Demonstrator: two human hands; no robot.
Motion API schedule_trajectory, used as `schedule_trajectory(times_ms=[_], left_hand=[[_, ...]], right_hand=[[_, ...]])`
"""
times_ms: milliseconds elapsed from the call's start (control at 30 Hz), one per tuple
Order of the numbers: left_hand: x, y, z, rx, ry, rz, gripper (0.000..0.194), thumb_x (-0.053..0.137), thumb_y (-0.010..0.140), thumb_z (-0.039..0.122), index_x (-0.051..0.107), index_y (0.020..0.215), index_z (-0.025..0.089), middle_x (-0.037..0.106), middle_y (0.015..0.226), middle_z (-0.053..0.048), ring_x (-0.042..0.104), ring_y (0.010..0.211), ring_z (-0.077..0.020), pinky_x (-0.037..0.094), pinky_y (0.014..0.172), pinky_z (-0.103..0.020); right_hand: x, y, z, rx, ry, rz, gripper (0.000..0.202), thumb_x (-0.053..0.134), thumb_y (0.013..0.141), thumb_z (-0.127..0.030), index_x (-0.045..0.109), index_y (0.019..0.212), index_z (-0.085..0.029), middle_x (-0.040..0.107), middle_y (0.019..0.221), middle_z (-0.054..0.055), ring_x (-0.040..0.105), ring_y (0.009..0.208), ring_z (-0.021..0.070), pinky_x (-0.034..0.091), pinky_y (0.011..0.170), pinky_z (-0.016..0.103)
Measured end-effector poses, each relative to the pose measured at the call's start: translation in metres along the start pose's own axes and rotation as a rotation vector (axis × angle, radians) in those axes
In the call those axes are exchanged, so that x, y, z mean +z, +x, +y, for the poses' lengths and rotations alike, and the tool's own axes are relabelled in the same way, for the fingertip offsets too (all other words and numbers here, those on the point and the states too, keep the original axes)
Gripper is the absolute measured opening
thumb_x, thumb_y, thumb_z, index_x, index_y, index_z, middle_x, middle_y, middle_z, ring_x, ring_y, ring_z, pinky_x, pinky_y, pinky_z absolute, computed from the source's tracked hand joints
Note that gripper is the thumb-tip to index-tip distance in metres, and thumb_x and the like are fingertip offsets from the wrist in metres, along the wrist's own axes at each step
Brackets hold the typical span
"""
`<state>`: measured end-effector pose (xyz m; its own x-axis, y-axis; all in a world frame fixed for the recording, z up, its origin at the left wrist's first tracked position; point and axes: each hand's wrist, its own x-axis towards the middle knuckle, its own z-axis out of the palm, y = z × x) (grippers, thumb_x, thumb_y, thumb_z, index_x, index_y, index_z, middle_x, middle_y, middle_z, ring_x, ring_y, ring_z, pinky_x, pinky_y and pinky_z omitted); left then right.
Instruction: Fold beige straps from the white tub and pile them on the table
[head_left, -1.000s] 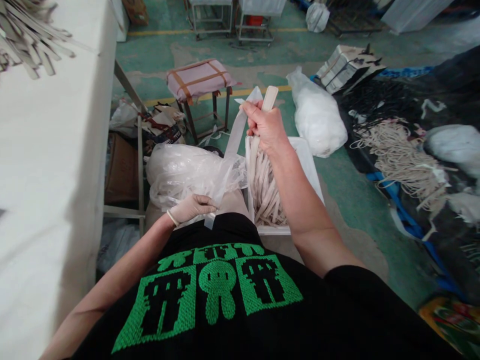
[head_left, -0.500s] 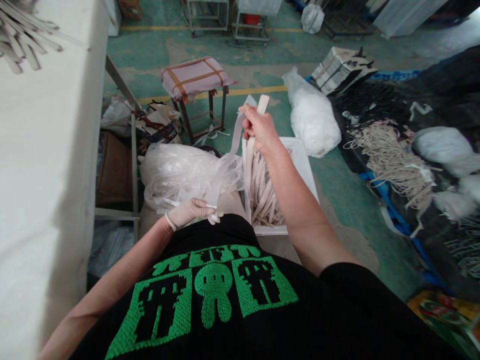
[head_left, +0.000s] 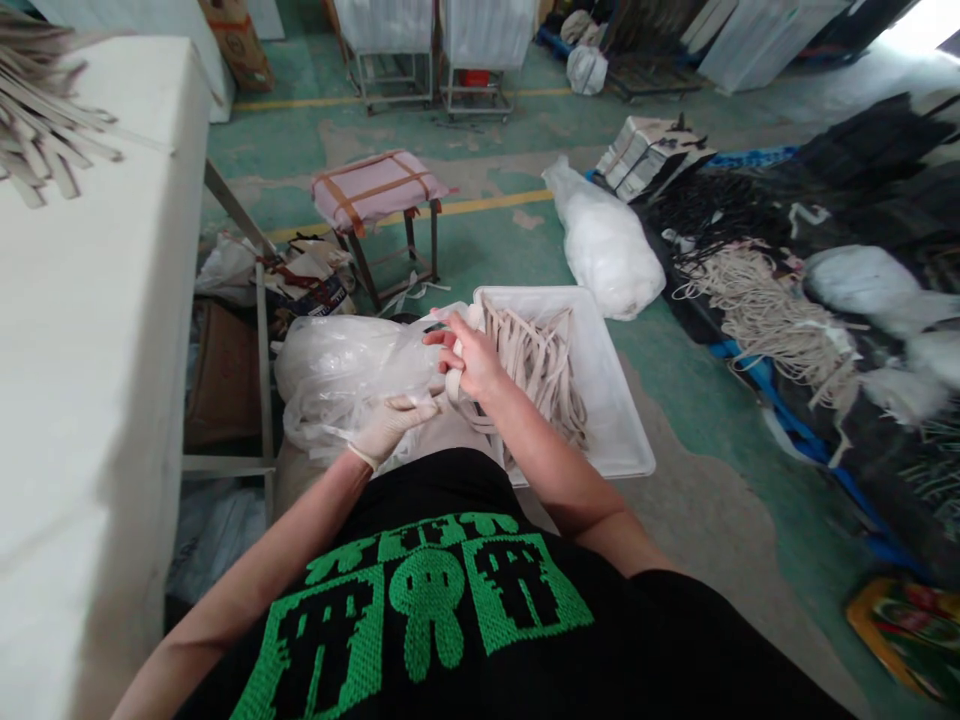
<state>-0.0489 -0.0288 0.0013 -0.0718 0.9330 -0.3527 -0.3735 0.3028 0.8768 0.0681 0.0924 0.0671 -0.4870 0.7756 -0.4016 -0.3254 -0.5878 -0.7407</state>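
Observation:
My left hand (head_left: 394, 425), in a pale glove, lies low over the near edge of a clear plastic bag (head_left: 337, 375); its fingers are together, and what they hold is too small to make out. Up and to the right, my bare right hand (head_left: 469, 355) has a beige strap (head_left: 454, 385) looped at its palm and fingers. Some of its fingers are spread toward the bag. Beside it, a white tub (head_left: 619, 400) holds a heap of beige straps (head_left: 536, 355).
A white table (head_left: 82, 330) fills the left side, with straps on its far corner. Ahead stands a pink-covered stool (head_left: 379, 190). A full white bag (head_left: 607, 250) lies beyond the tub. Bundles of cords (head_left: 772, 300) are on the right.
My right hand has come down and left, its raised strap now lowered and looped. My left hand has shifted slightly up. The view has moved, showing more of the tub.

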Motion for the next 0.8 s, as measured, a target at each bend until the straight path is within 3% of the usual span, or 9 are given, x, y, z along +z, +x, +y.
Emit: schedule_trajectory(times_ms=[133, 233, 300, 433, 500, 600, 800], left_hand=[[0.015, 0.001, -0.015, -0.031, 0.072, -0.096, 0.036, 0.093, 0.056, 0.044, 0.083, 0.079, 0.018, 0.081, 0.090, -0.009, 0.072, 0.095, -0.0300, 0.048, 0.104, -0.046], [0.010, 0.005, -0.022, 0.009, 0.026, -0.008, 0.037, 0.092, 0.058, 0.044, 0.083, 0.083, 0.019, 0.081, 0.092, -0.008, 0.073, 0.095, -0.0291, 0.047, 0.106, -0.045], [0.003, 0.009, -0.026, 0.039, -0.028, 0.074, 0.039, 0.094, 0.056, 0.042, 0.083, 0.085, 0.018, 0.081, 0.092, -0.008, 0.073, 0.094, -0.0277, 0.047, 0.106, -0.044], [-0.002, 0.012, -0.033, 0.034, -0.122, 0.156, 0.040, 0.095, 0.053, 0.039, 0.082, 0.084, 0.019, 0.080, 0.086, -0.006, 0.073, 0.091, -0.0252, 0.050, 0.101, -0.040], [0.001, 0.010, -0.035, -0.007, -0.133, 0.150, 0.037, 0.096, 0.052, 0.040, 0.082, 0.080, 0.019, 0.080, 0.083, -0.005, 0.073, 0.087, -0.0249, 0.052, 0.097, -0.039], [0.008, 0.004, -0.031, -0.052, -0.182, 0.145, 0.033, 0.095, 0.053, 0.039, 0.080, 0.075, 0.018, 0.079, 0.080, -0.006, 0.073, 0.082, -0.0240, 0.054, 0.093, -0.038], [0.006, 0.002, -0.004, -0.059, -0.417, 0.216, 0.022, 0.090, 0.068, 0.031, 0.077, 0.077, 0.016, 0.079, 0.091, -0.007, 0.072, 0.082, -0.0181, 0.056, 0.088, -0.032]], right_hand=[[0.001, 0.001, 0.007, -0.016, 0.007, -0.061, 0.032, 0.053, 0.100, -0.048, 0.061, 0.114, -0.021, 0.070, 0.078, -0.002, 0.023, 0.038, 0.0029, 0.045, 0.046, 0.018], [-0.009, -0.001, 0.016, -0.111, -0.069, -0.105, 0.030, 0.062, 0.094, -0.047, 0.059, 0.113, -0.023, 0.074, 0.098, 0.000, 0.046, 0.047, 0.0043, 0.054, 0.059, 0.022], [-0.019, -0.006, 0.028, -0.141, -0.163, -0.162, 0.034, 0.073, 0.085, -0.045, 0.062, 0.109, -0.023, 0.073, 0.109, 0.002, 0.063, 0.066, 0.0095, 0.055, 0.064, 0.023], [-0.037, -0.013, 0.060, -0.140, -0.356, -0.251, 0.032, 0.076, 0.079, -0.042, 0.073, 0.099, -0.017, 0.075, 0.103, 0.006, 0.069, 0.091, 0.0175, 0.053, 0.081, 0.028], [-0.043, -0.014, 0.072, -0.141, -0.414, -0.223, 0.031, 0.074, 0.079, -0.043, 0.076, 0.094, -0.015, 0.076, 0.096, 0.007, 0.068, 0.089, 0.0177, 0.052, 0.083, 0.029], [-0.047, -0.014, 0.079, -0.144, -0.407, -0.132, 0.032, 0.074, 0.076, -0.044, 0.077, 0.087, -0.014, 0.076, 0.086, 0.006, 0.067, 0.075, 0.0157, 0.051, 0.072, 0.028], [-0.059, -0.030, 0.057, -0.244, -0.458, 0.096, 0.031, 0.070, 0.075, -0.047, 0.070, 0.080, -0.016, 0.071, 0.067, 0.002, 0.060, 0.051, 0.0111, 0.049, 0.053, 0.023]])
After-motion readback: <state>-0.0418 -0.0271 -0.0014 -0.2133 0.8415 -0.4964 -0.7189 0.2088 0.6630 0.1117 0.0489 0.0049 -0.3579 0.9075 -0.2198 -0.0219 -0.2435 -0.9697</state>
